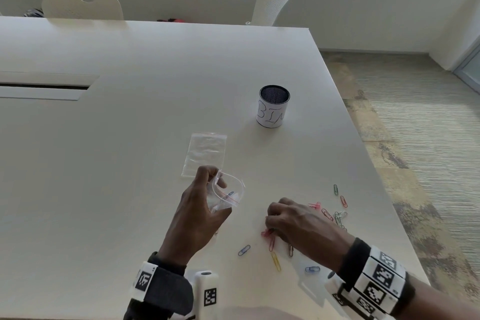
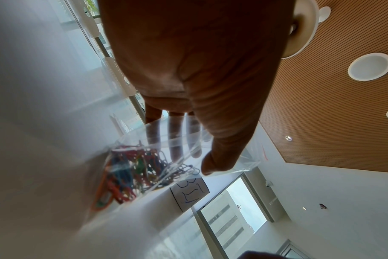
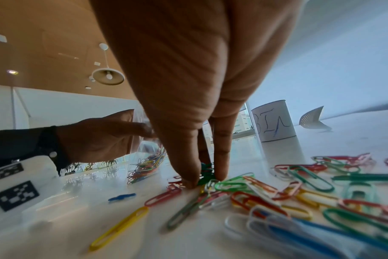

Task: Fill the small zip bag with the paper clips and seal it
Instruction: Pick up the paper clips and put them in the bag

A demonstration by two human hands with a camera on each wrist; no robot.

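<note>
Left hand [image 1: 193, 212] held the zip bag [image 1: 228, 193] mouth-open by the loose paper clips [image 3: 299, 192] so the right hand's [image 1: 298, 226] grip, pinched on a green clip [image 3: 206, 172], had a short trip.

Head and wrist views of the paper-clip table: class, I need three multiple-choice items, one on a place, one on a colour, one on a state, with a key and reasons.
1. Where does the spare flat bag lie?
A. Between the left hand and the bin
B. Inside the bin
C. Under the right hand

2. What colour is the line at the mouth of the held bag?
A. Green
B. Red
C. Black

3. What state is the held bag in?
A. Sealed and lying flat
B. Open and empty
C. Open with clips inside

Key: 1 A, the head view shows it on the table beyond the left hand, short of the bin. 2 B, a red line runs along the mouth. 3 C, the mouth gapes and the left wrist view shows coloured clips inside.
</note>
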